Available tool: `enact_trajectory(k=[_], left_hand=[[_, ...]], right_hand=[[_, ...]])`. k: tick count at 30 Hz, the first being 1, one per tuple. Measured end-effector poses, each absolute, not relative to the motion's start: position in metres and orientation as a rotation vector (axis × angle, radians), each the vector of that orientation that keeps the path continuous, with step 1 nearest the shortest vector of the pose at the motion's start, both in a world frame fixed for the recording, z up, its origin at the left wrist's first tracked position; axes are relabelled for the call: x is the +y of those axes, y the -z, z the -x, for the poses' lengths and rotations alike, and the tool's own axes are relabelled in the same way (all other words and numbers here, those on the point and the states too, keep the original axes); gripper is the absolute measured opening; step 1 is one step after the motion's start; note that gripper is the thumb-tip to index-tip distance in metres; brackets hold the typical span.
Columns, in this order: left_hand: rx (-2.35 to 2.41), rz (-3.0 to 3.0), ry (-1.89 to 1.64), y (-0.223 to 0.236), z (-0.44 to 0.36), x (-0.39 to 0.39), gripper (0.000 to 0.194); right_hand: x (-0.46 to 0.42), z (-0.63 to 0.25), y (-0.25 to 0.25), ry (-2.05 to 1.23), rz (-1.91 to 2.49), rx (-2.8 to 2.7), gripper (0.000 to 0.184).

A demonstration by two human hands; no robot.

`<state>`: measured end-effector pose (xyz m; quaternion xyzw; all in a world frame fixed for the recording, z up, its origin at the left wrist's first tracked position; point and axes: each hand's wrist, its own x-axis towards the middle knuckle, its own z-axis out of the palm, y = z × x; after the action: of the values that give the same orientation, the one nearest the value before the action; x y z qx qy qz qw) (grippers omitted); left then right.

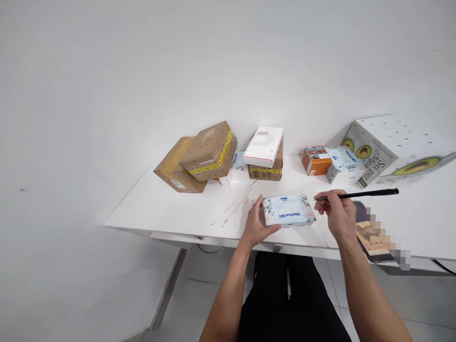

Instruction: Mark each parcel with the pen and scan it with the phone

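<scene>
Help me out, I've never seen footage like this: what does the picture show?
No machine here, just a person working bare-handed; the one picture comes from a camera worn on their head, looking forward and down. The left hand holds a pale blue Manhua box by its left end; the right hand holds a black pen close to that box. On the white table, nearer the wall, stand two brown cartons at the left, a white power bank box on top of another brown box, then an orange box, another pale blue box and a large avocado box at the right. A flat dark item lies beside the right hand.
</scene>
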<state>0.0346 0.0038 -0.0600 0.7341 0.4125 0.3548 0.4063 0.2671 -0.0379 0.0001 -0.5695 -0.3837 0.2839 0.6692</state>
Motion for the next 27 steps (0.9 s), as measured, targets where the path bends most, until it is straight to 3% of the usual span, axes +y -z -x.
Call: enact_trajectory(k=[5, 8, 13, 19, 22, 27], left_hand=[[1.056, -1.843, -0.887, 0.059, -0.035, 0.004, 0.104], [1.06, -1.844, -0.886, 0.059, -0.035, 0.003, 0.105], [1.086, -1.845, -0.873, 0.057, -0.034, 0.002, 0.105], [1.055, -1.816, -0.891, 0.061, -0.034, 0.003, 0.104], [1.023, -1.802, -0.912, 0.062, -0.035, 0.004, 0.105], [1.033, -1.789, -0.911, 0.061, -0.035, 0.004, 0.105]], right_hand=[[-0.048, -0.304, 0.017, -0.579, 2.19, -1.306, 0.025], [-0.049, -0.303, 0.022, -0.534, 2.49, -1.477, 0.033], [-0.056, -0.294, 0.023, -0.549, 2.576, -1.45, 0.05], [-0.095, -0.322, 0.038, 0.11, 2.572, -1.276, 0.063], [-0.108, -0.339, 0.045, -0.016, 2.609, -1.231, 0.073], [-0.107, -0.34, 0.042, -0.128, 2.6, -1.223, 0.067]])
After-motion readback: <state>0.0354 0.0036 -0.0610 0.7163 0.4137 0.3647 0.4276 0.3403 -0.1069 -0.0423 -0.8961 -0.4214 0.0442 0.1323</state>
